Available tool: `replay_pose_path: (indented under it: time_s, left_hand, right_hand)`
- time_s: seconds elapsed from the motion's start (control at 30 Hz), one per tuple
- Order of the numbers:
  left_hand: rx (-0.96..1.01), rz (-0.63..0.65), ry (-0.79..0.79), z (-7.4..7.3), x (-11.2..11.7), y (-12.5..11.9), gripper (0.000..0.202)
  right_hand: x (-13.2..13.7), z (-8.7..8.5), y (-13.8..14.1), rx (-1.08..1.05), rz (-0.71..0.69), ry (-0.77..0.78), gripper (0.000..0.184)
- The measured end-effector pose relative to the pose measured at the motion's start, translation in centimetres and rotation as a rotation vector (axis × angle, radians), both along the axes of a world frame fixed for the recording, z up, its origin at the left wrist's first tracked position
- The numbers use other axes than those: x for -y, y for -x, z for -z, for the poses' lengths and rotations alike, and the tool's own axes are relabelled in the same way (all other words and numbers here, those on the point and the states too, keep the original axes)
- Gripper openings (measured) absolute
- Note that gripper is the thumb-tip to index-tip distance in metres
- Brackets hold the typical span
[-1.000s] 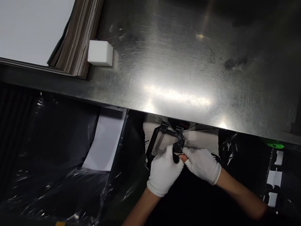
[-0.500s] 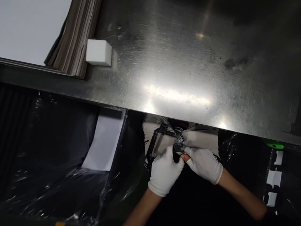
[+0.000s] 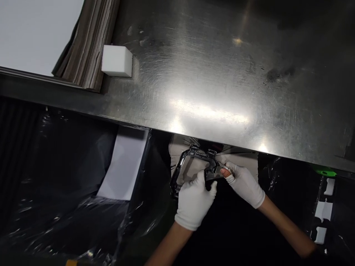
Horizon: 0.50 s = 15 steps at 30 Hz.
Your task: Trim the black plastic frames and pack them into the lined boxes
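Observation:
A black plastic frame, angular with an open middle and small brackets at its top, is tilted just below the table edge. My left hand, in a white glove, grips its lower right part, thumb held apart from the fingers. To the right, my right hand, also gloved but with a bare thumb tip, pinches a small thin metallic tool beside the frame's right end. The tool looks like a blade, but most of it is hidden in the fingers.
A steel table spans the upper view. On it are a white foam block and a stack of sheets. Below its edge hang black plastic and a white paper. White cut-out pieces lie at right.
My right hand has moved slightly up and right, away from my left thumb, and the thin tool now shows. The frame has turned slightly in my left hand.

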<state>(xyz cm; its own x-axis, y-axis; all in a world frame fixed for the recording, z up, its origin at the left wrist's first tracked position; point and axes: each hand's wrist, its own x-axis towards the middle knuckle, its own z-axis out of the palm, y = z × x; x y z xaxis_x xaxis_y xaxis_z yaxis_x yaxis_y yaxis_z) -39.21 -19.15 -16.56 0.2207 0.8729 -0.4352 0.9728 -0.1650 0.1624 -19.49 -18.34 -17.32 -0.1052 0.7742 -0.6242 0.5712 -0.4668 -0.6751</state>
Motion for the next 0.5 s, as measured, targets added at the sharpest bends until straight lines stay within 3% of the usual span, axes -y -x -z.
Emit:
replay_pose_path:
  time_s: [0.2, 0.5]
  left_hand:
    - [-0.012, -0.028, 0.102, -0.31, -0.47, -0.30, 0.030]
    - [-0.007, -0.013, 0.106, 0.00, -0.33, -0.18, 0.036]
  right_hand:
    - [0.04, 0.61, 0.00, 0.018, 0.007, 0.005, 0.052]
    - [-0.28, 0.90, -0.31, -0.059, 0.050, -0.001, 0.053]
